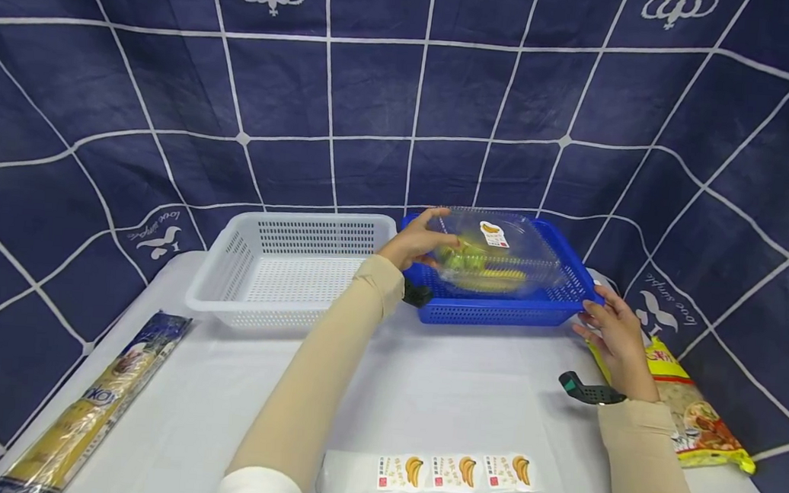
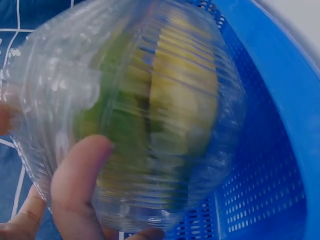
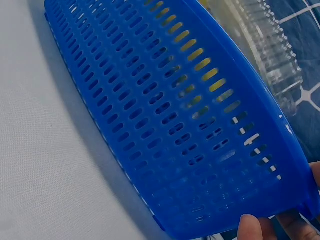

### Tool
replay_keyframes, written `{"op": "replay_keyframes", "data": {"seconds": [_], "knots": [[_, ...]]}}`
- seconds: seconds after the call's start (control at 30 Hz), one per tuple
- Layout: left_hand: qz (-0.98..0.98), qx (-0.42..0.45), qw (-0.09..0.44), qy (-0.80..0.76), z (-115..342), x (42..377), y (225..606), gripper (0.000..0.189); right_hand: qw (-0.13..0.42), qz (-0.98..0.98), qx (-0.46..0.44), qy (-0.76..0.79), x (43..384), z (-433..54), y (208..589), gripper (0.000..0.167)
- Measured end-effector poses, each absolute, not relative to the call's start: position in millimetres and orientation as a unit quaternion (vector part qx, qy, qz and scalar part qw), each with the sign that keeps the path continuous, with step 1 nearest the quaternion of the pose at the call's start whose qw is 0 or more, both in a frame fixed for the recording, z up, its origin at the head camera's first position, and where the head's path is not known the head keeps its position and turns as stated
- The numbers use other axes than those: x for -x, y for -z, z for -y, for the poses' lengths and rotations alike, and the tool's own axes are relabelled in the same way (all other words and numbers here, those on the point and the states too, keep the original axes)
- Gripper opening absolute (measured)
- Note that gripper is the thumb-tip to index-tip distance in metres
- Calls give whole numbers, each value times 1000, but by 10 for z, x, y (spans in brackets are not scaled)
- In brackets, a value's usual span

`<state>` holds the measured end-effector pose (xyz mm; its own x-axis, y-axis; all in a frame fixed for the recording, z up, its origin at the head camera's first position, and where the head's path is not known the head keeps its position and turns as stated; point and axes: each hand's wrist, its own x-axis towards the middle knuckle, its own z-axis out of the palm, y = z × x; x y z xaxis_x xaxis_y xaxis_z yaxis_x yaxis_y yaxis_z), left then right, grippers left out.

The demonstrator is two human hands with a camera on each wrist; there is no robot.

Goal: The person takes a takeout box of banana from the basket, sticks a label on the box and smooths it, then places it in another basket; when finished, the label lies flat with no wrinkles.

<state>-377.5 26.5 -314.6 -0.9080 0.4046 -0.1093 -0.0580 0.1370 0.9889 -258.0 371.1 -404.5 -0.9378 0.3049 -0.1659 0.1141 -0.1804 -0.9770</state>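
Observation:
My left hand (image 1: 415, 243) grips the left end of a clear plastic clamshell box (image 1: 528, 248), its thumb (image 2: 80, 180) pressed on the ridged plastic. Inside the box lie yellow and green fruits (image 2: 182, 85) that look like bananas. A white sticker with a banana picture (image 1: 494, 234) is on the lid. The box is tilted in the opening of a blue perforated basket (image 1: 500, 313). At the basket's right front corner my right hand (image 1: 614, 332) holds the rim, with fingertips (image 3: 249, 228) under the edge in the right wrist view.
A white perforated basket (image 1: 225, 307) stands left of the blue one. A strip of banana stickers (image 1: 433, 474) lies at the front of the white table. On the left is a long pasta pack (image 1: 98, 401); on the right, a yellow food bag (image 1: 695, 413) lies partly behind my right arm.

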Motion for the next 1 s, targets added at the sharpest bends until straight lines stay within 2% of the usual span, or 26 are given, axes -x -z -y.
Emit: {"op": "replay_keyframes", "data": {"seconds": [0.33, 0.73, 1.0], "knots": [[-739, -100, 181, -641, -365, 3815, 3236, 91, 64, 641, 160, -748, 2594, -3699, 4046, 67], [-762, -92, 159, -621, -448, 3796, 3296, 88, 66, 637, 167, -750, 2602, -3699, 4040, 57], [-769, -83, 156, -614, -455, 3789, 3302, 86, 62, 640, 163, -748, 2595, -3726, 4043, 58]]}}
